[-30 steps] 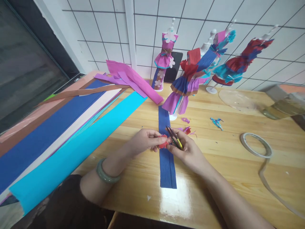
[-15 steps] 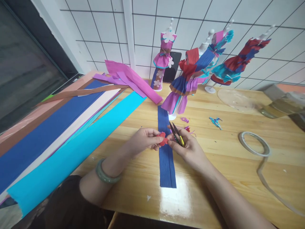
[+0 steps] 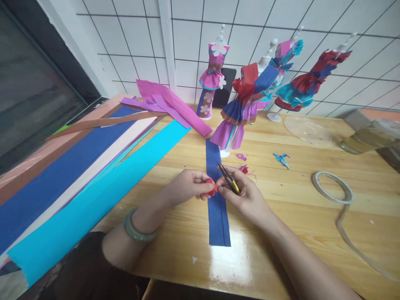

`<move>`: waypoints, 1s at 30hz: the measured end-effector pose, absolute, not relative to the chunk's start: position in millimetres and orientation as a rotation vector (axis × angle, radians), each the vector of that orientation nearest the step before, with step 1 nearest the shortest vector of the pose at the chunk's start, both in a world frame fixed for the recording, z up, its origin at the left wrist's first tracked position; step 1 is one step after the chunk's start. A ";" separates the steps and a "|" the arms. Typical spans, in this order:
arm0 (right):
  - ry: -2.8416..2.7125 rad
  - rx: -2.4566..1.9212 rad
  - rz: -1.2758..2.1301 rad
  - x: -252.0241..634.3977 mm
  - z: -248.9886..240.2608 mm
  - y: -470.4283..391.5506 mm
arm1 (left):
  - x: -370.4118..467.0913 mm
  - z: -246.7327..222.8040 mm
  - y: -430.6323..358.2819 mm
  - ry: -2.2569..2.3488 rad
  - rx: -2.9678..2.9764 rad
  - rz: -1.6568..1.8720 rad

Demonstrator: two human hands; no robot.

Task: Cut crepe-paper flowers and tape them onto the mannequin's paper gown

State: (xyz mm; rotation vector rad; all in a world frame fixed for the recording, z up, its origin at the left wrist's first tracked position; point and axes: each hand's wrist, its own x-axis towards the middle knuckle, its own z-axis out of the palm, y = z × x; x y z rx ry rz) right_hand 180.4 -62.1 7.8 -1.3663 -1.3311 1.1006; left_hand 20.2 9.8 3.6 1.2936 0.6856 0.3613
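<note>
A small red paper piece (image 3: 210, 186) is pinched between the fingertips of both hands, above a dark blue paper strip (image 3: 218, 221) lying lengthwise on the table. My left hand (image 3: 193, 183) is closed on its left side. My right hand (image 3: 239, 188) pinches its right edge and also holds dark scissors with a yellow part (image 3: 229, 179), blades pointing up and left. Just beyond the hands stands a mannequin in a red, blue and pink paper dress (image 3: 239, 108). Small pink and red scraps (image 3: 244, 169) lie beside the right hand.
Long coloured paper sheets (image 3: 103, 179) cover the table's left side, with pink paper (image 3: 175, 104) behind. Several dressed mannequins (image 3: 312, 83) and a phone (image 3: 225, 87) stand at the back. A tape roll (image 3: 333, 187) and a blurred jar (image 3: 371, 135) are at right.
The red piece has turned and looks more folded between my fingers, showing less of its flower-like outline. Both hands stay in nearly the same place. The whole view has shifted slightly.
</note>
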 end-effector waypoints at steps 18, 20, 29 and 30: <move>-1.233 -1.388 1.201 176.2 7.7 -62.3 | 23.8 6.3 6.6 0.698 1.122 0.541; -1.232 -1.392 1.194 177.6 5.2 -61.8 | 23.8 5.7 6.4 0.705 1.137 0.503; -1.343 -1.406 1.132 179.2 7.1 -62.0 | 21.2 5.5 9.1 0.705 1.224 0.413; -1.374 -1.406 1.113 178.7 7.6 -62.0 | 21.1 5.1 8.6 0.701 1.257 0.420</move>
